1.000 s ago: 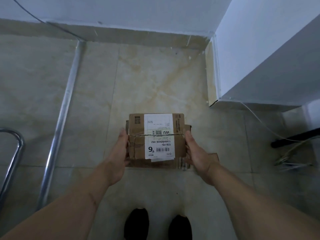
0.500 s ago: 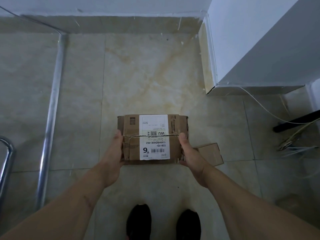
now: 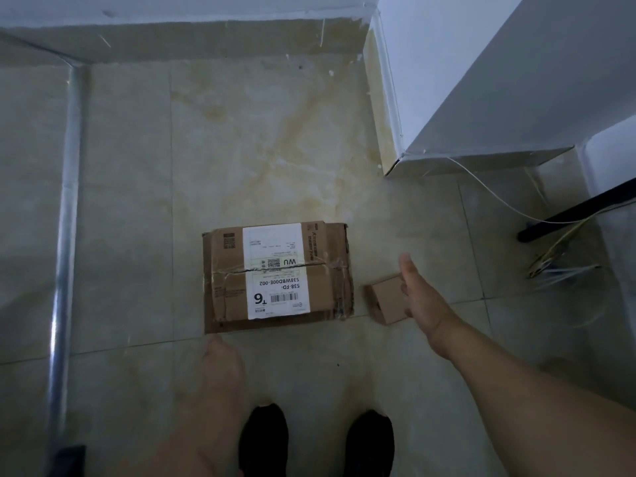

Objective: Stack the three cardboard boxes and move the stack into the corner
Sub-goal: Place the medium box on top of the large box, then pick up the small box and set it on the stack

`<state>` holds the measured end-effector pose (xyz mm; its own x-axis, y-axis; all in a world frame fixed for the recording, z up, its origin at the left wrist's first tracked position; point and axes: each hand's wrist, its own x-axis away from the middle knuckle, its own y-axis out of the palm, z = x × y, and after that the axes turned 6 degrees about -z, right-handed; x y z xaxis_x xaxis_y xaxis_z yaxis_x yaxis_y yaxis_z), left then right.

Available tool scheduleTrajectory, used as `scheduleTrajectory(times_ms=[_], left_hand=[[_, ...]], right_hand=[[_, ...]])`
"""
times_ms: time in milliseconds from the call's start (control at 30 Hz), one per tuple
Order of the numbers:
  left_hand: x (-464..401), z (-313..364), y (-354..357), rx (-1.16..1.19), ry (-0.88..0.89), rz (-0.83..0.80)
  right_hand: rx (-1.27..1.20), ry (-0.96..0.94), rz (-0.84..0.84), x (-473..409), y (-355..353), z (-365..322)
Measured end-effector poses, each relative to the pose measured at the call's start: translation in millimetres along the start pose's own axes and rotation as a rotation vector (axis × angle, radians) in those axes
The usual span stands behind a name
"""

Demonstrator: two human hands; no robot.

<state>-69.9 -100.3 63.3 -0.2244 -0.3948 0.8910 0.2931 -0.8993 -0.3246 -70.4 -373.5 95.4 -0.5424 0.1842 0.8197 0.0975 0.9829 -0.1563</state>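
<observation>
A brown cardboard box with a white shipping label lies on the tiled floor in front of me. A thin strip of a second cardboard box shows under its near edge. A small plain cardboard box sits on the floor just right of them. My right hand hovers over the small box's right side, fingers loose, holding nothing. My left hand is blurred, just short of the big box's near left corner and off it, with nothing in it.
The room corner lies ahead, between the back wall and a white column. A metal pipe runs along the floor at the left. A black bar and loose wires lie at the right. My shoes stand below.
Both hands have let go of the labelled box, which now rests lower on the floor. My right hand moved right over the small box and my left hand drew back.
</observation>
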Motion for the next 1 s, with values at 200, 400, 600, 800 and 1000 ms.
scheduleTrajectory(times_ms=[200,400,600,800,1000], left_hand=[[37.2,-56.2,75.2,-0.174,-0.202,-0.343],[21.0,-83.5,168.3,-0.301,-0.137,-0.593],[-13.7,-93.7,217.8,-0.303,-0.127,-0.671],[-38.1,-108.8,242.0,-0.237,-0.052,-0.77],[-8.4,-100.0,231.5,-0.281,-0.011,-0.765]], right_hand=[[0.003,0.057,0.07,-17.8,-58.0,27.1],[0.032,0.123,0.061,-53.3,-76.1,62.5],[0.01,0.164,0.037,-98.8,-76.8,98.3],[-0.006,0.173,-0.029,-116.0,-73.0,114.2],[-0.04,0.191,-0.036,-82.8,-77.9,103.0]])
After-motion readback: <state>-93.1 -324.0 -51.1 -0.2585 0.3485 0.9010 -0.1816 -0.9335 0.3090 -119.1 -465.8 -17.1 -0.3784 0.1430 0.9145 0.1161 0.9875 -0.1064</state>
